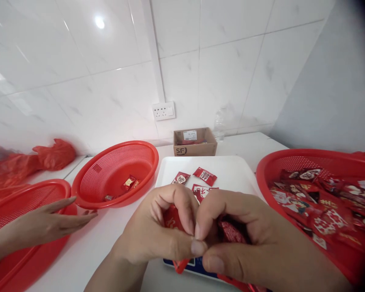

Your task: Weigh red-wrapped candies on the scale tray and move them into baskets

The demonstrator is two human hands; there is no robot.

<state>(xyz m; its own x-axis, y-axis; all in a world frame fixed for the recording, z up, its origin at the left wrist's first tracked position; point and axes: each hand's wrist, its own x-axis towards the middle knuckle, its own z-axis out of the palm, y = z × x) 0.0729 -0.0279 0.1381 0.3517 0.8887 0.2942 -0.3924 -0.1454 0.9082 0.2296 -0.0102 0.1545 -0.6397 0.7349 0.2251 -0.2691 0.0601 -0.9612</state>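
Observation:
My left hand (158, 231) is closed around a red packet (172, 219), whose lower corner pokes out below the fingers. Dark red shiny packets (232, 233) sit in the grip of my right hand (252, 239). The thumbs and index fingers of both hands meet in a pinch; what is between the tips is too small to make out. Beneath the hands is a white-topped scale (231, 167) with a blue front panel. A few red printed packets (205, 176) lie on its platform, partly hidden by my fingers.
At right, a red basket (263, 170) holds many red packets. Left is another red basket (88, 174) with a few packets. Another person's hand (56, 219) extends over a nearer red basket (59, 184). A cardboard box (197, 150) and plastic bottle (220, 123) stand by the wall.

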